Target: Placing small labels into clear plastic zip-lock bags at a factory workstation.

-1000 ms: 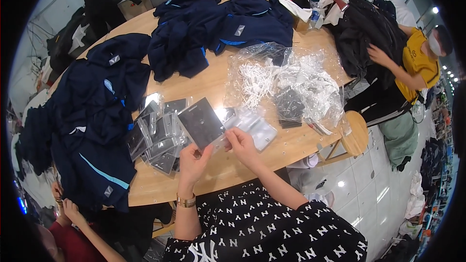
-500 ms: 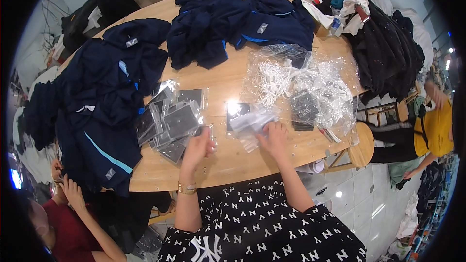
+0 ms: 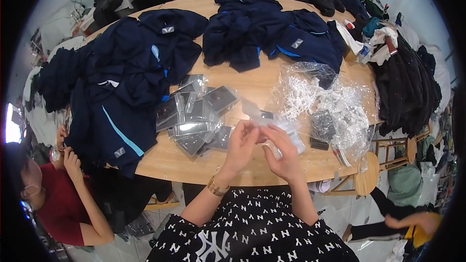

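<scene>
Both my hands meet over the near part of the table, fingers bent toward each other. My left hand (image 3: 241, 146), with a gold watch on the wrist, pinches a small clear plastic bag (image 3: 251, 110) that sticks up past the fingertips. My right hand (image 3: 283, 154) closes on the same bag from the other side; the fingertips partly hide it. Just beyond the right hand lie more clear bags (image 3: 294, 135) and part of a dark card (image 3: 266, 114). To the left is a pile of bagged black cards (image 3: 194, 116).
Navy garments (image 3: 121, 68) cover the left of the table (image 3: 233, 85), and more navy garments (image 3: 272, 34) lie at the back. At right sit a large clear bag of white strings (image 3: 301, 97) and a dark card stack (image 3: 319, 143). Black garments (image 3: 405, 77) hang over the right edge. Co-workers are nearby.
My left hand has moved right from the card pile to meet my right hand. A clear bag is now raised between them. The whole view has shifted, and the person in yellow has moved lower.
</scene>
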Available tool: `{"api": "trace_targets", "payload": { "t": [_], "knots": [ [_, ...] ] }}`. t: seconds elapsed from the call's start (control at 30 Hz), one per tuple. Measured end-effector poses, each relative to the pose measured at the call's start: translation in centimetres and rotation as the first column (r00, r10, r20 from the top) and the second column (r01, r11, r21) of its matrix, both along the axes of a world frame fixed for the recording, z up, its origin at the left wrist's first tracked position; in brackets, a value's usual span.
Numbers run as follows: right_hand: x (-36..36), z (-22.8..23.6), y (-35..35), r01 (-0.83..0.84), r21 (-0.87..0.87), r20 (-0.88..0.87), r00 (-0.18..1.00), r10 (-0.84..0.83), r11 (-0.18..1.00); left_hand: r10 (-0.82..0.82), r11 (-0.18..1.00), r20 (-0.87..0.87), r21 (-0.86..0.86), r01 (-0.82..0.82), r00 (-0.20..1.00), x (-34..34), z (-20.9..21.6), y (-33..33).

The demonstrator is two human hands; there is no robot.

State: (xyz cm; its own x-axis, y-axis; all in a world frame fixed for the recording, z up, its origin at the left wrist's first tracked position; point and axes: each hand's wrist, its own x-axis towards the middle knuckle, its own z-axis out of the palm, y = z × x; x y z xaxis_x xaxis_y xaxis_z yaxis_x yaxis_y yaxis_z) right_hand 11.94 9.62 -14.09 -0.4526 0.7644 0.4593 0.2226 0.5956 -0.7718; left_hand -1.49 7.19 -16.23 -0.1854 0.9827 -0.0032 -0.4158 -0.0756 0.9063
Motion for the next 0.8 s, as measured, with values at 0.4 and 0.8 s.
{"api": "trace_targets", "payload": {
  "t": [0.4, 0.8],
  "knots": [
    [-1.1, -1.9, -0.1, -0.042, -0.662, -0.484, 0.787, -0.383, 0.749, 0.192, 0.979, 0.088, -0.087, -0.184, 0.977, 0.8, 0.4, -0.5],
    [-0.3, -0.5, -0.6, -0.013, -0.498, -0.247, 0.961, -0.127, 0.867, 0.139, 0.987, -0.654, 0.157, -0.046, 0.744, 0.8, 0.1, -1.0]
  ]
}}
